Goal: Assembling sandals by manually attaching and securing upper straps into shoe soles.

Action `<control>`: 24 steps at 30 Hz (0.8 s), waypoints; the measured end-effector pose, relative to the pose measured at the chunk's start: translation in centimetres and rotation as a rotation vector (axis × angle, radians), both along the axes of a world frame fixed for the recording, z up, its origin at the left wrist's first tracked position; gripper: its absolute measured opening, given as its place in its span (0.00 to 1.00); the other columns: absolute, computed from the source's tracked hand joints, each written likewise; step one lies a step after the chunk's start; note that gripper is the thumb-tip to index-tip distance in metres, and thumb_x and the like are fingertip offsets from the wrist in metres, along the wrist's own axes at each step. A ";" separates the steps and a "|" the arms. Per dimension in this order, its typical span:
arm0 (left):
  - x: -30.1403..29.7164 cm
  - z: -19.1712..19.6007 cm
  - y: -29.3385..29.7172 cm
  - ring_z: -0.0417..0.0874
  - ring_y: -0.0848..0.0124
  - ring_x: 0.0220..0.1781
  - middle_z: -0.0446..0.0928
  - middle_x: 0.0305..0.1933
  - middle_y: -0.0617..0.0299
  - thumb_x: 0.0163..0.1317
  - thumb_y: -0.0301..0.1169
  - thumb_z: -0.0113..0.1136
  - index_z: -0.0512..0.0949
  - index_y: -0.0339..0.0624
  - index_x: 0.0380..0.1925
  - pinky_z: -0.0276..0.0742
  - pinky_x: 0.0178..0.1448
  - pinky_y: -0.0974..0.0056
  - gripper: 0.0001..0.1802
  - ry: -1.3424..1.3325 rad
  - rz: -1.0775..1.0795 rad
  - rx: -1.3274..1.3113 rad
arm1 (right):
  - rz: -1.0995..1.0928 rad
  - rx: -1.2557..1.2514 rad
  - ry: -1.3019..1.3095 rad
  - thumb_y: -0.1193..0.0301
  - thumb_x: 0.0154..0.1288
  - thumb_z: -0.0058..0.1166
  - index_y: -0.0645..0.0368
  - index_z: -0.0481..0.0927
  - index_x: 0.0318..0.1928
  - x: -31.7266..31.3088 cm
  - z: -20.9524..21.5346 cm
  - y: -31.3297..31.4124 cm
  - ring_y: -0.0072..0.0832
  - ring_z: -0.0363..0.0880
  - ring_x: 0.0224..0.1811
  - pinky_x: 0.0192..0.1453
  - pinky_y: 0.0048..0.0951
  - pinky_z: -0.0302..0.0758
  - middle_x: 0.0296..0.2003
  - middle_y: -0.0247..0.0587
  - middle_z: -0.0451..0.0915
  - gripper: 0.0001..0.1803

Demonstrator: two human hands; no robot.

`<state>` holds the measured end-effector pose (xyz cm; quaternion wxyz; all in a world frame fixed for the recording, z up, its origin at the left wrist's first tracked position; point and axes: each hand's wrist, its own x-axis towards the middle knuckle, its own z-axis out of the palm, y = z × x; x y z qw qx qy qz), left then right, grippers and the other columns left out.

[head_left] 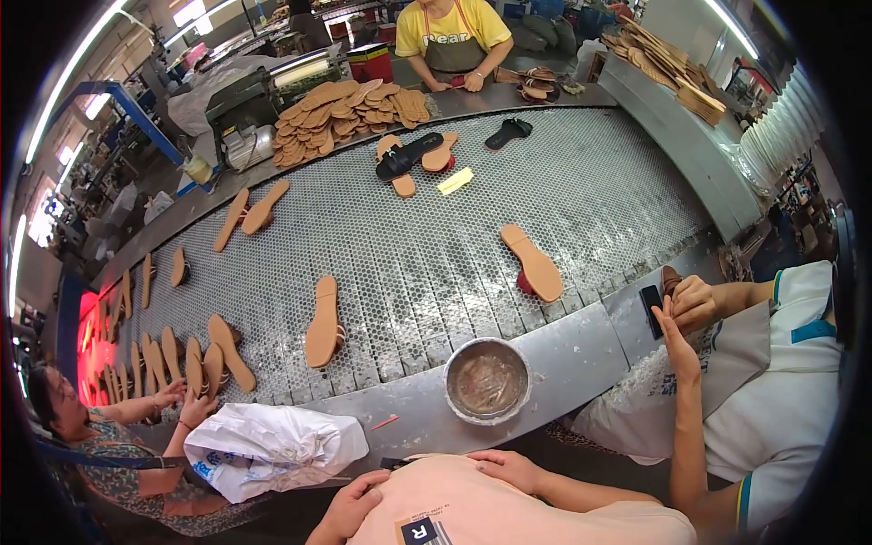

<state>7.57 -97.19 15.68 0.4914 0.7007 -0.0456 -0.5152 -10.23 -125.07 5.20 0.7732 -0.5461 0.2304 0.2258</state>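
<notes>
My left hand (352, 505) rests against the side of my peach shirt (436, 500), its fingers lying on the cloth and holding nothing I can see. Across the shirt's other side lies my right hand (516, 471), flat with fingers stretched out and also without a thing in it. Just beyond my right hand, a round metal bowl (488, 417) with a stained inside stands on the metal edge. Farther out on the mesh conveyor (427, 263) are two sandals lying sole up: a tan one (322, 329) at left and one with a red part beneath (533, 263) at right.
A white plastic sack (272, 445) and a red stick (385, 422) lie on the near edge. At left a person handles sandals (193, 368); at right another holds a dark object (652, 311). Black sandals (409, 156), a yellow paper (455, 181) and piled tan soles (341, 113) lie farther off.
</notes>
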 end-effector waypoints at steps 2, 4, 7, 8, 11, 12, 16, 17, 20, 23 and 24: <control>-0.2 -0.1 -0.1 0.72 0.69 0.64 0.72 0.64 0.57 0.66 0.22 0.47 0.72 0.31 0.60 0.66 0.69 0.64 0.21 0.014 0.006 -0.006 | 0.001 0.001 0.000 0.58 0.73 0.51 0.60 0.72 0.65 -0.2 0.2 -0.2 0.23 0.75 0.56 0.63 0.26 0.70 0.57 0.39 0.78 0.27; -0.3 -0.2 0.0 0.72 0.69 0.64 0.72 0.64 0.57 0.67 0.22 0.47 0.72 0.31 0.60 0.66 0.68 0.64 0.21 0.031 0.020 -0.007 | 0.025 -0.019 0.008 0.58 0.73 0.51 0.60 0.72 0.65 0.2 0.8 -0.6 0.23 0.75 0.56 0.62 0.26 0.70 0.57 0.39 0.79 0.27; -0.6 -0.3 -0.3 0.71 0.69 0.65 0.71 0.65 0.57 0.68 0.24 0.47 0.72 0.31 0.60 0.65 0.69 0.64 0.21 0.031 0.009 -0.044 | 0.045 -0.042 0.020 0.57 0.73 0.51 0.58 0.72 0.65 0.0 0.8 -0.9 0.22 0.75 0.55 0.62 0.26 0.70 0.56 0.39 0.79 0.26; -0.7 -0.3 -0.5 0.71 0.69 0.65 0.70 0.65 0.57 0.68 0.24 0.47 0.71 0.31 0.60 0.65 0.69 0.64 0.21 0.036 0.008 -0.043 | 0.043 -0.041 0.025 0.57 0.73 0.51 0.58 0.72 0.65 -0.2 0.7 -1.0 0.22 0.75 0.55 0.61 0.25 0.70 0.56 0.39 0.79 0.26; -0.8 -0.4 -0.8 0.70 0.69 0.66 0.69 0.66 0.57 0.68 0.25 0.47 0.71 0.31 0.61 0.65 0.69 0.63 0.21 0.040 0.003 -0.038 | 0.036 -0.045 0.010 0.57 0.73 0.52 0.58 0.73 0.65 -0.3 0.5 -1.1 0.22 0.75 0.54 0.60 0.25 0.71 0.55 0.39 0.79 0.27; -0.9 -0.4 -0.9 0.70 0.69 0.66 0.69 0.66 0.57 0.68 0.26 0.47 0.71 0.31 0.61 0.64 0.69 0.63 0.21 0.033 -0.005 -0.035 | 0.036 -0.046 0.009 0.57 0.73 0.52 0.58 0.73 0.65 -0.3 0.7 -1.3 0.22 0.75 0.54 0.60 0.25 0.71 0.55 0.39 0.79 0.27; -1.2 -0.6 -1.4 0.70 0.69 0.66 0.69 0.66 0.57 0.68 0.26 0.48 0.71 0.31 0.61 0.64 0.69 0.63 0.22 0.038 0.000 -0.058 | 0.046 -0.086 0.000 0.58 0.72 0.52 0.58 0.73 0.65 -0.7 0.7 -1.7 0.22 0.76 0.53 0.60 0.26 0.72 0.55 0.39 0.80 0.26; -1.2 -0.6 -1.6 0.71 0.69 0.65 0.70 0.66 0.57 0.68 0.26 0.48 0.71 0.31 0.61 0.65 0.69 0.64 0.22 0.049 0.007 -0.052 | 0.020 -0.086 -0.010 0.59 0.72 0.52 0.59 0.73 0.65 -1.0 0.4 -1.8 0.22 0.77 0.53 0.60 0.26 0.72 0.54 0.39 0.80 0.26; -1.5 -0.5 -1.9 0.71 0.69 0.64 0.71 0.64 0.57 0.68 0.26 0.48 0.71 0.32 0.61 0.65 0.68 0.64 0.22 0.066 0.025 -0.041 | -0.007 -0.082 -0.011 0.61 0.71 0.54 0.59 0.73 0.64 -1.1 0.8 -2.1 0.23 0.77 0.52 0.60 0.26 0.72 0.53 0.40 0.80 0.26; -1.6 -0.5 -2.3 0.73 0.70 0.62 0.73 0.62 0.57 0.68 0.26 0.48 0.71 0.32 0.61 0.67 0.67 0.65 0.22 0.062 0.029 -0.031 | -0.020 -0.079 -0.019 0.62 0.70 0.55 0.59 0.74 0.63 -0.8 2.0 -2.7 0.23 0.77 0.51 0.59 0.26 0.73 0.51 0.40 0.81 0.25; -1.7 -0.5 -2.4 0.73 0.71 0.61 0.73 0.61 0.57 0.68 0.26 0.48 0.71 0.32 0.62 0.68 0.66 0.65 0.22 0.052 0.027 -0.023 | -0.022 -0.080 -0.019 0.62 0.70 0.55 0.59 0.74 0.63 -0.9 1.9 -2.7 0.23 0.77 0.51 0.59 0.26 0.73 0.51 0.40 0.81 0.25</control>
